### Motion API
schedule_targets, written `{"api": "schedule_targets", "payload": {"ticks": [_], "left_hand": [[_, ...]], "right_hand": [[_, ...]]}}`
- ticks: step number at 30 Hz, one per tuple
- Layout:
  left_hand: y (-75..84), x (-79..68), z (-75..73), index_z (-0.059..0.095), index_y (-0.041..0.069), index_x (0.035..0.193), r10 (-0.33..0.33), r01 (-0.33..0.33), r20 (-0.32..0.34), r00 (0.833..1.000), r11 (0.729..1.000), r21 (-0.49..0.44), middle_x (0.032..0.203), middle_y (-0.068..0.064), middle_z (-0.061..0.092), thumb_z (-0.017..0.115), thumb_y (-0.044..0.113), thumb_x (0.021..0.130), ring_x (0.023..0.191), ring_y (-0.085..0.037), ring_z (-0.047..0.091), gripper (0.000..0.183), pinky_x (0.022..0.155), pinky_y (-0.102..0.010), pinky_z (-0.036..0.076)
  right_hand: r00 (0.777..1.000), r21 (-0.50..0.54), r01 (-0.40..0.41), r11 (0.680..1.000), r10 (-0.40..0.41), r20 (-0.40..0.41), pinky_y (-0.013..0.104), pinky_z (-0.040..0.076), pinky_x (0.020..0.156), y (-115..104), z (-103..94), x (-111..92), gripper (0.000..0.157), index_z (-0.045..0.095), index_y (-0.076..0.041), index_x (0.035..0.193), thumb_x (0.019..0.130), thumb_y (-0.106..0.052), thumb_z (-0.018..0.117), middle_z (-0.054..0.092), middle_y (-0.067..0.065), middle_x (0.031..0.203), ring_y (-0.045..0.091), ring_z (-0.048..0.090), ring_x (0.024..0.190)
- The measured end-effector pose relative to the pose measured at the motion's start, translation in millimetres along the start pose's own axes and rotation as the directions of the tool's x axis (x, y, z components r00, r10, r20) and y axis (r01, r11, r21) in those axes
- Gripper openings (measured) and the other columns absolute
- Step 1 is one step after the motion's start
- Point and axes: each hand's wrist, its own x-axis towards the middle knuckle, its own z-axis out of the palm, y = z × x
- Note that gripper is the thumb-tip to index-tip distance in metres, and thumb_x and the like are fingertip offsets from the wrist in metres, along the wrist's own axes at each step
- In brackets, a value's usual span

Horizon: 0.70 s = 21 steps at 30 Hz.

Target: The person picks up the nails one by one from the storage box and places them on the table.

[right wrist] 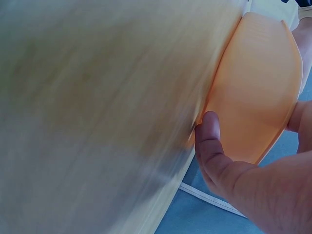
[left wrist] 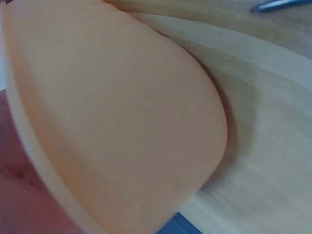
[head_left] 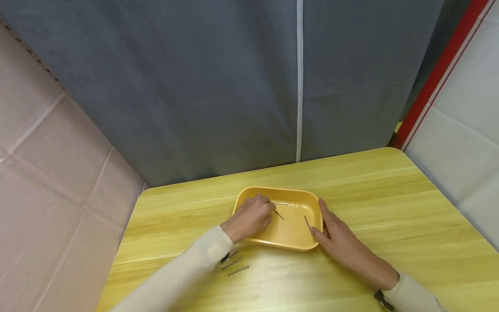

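An orange-yellow plastic tray (head_left: 288, 248) rests on the wooden table. Inside it, my left hand (head_left: 251, 216) pinches a thin dark nail (head_left: 279, 214), whose far end points down toward the tray floor. Two more nails lie in the tray: one by the back wall (head_left: 281, 203) and one near the right end (head_left: 307, 225). With the thumb at the rim and fingers along the outer wall, my right hand (head_left: 341, 240) grips the tray's right end. In the left wrist view the tray wall (left wrist: 126, 112) hides the left fingertips.
Several nails (head_left: 238, 271) lie on the table in front of the tray, by the left wrist. The wooden table (head_left: 390, 208) extends to both sides. A grey curtain (head_left: 195, 86) hangs behind its back edge, with pale padded panels (head_left: 58, 195) at the left and right.
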Motion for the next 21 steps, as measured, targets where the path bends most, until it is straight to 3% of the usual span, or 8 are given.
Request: {"api": "schedule_targets", "payload": {"ticks": [12, 17, 21], "left_hand": [[-1.2, 6.3, 15.2, 0.076, 0.016, 0.103, -0.044, 0.043, 0.051, 0.998, 0.999, 0.011, 0.098, 0.0, 0.069, 0.064, 0.015, 0.095, 0.082, -0.017, 0.058, 0.015, 0.064, -0.033, 0.051], [-1.6, 8.2, 16.6, 0.075, 0.015, 0.106, -0.06, 0.059, 0.052, 0.997, 0.998, 0.026, 0.099, 0.0, 0.068, 0.061, 0.014, 0.096, 0.082, -0.018, 0.058, 0.017, 0.065, -0.033, 0.052], [-1.2, 8.7, 18.6, 0.074, 0.014, 0.107, -0.078, 0.077, 0.047, 0.996, 0.997, 0.032, 0.099, -0.001, 0.067, 0.062, 0.014, 0.096, 0.083, -0.018, 0.059, 0.017, 0.065, -0.034, 0.053]], "right_hand": [[1.0, 0.009, -0.014, 1.0, 0.014, 0.014, 0.05, 0.048, 0.099, -1.5, -3.5, -1.5, 0.083, 0.006, 0.001, 0.16, 0.103, -0.027, 0.059, 0.033, 0.03, 0.155, 0.032, 0.056, 0.123], [1.0, 0.005, -0.017, 1.0, 0.017, 0.018, 0.035, 0.054, 0.087, -1.0, -3.7, -1.1, 0.083, 0.007, 0.001, 0.16, 0.103, -0.028, 0.059, 0.045, 0.028, 0.145, 0.021, 0.061, 0.104], [1.0, -0.006, -0.023, 1.0, 0.023, 0.017, 0.026, 0.051, 0.076, -1.0, -3.9, -0.8, 0.083, 0.008, 0.001, 0.16, 0.102, -0.029, 0.06, 0.052, 0.024, 0.135, 0.014, 0.057, 0.091]]}}
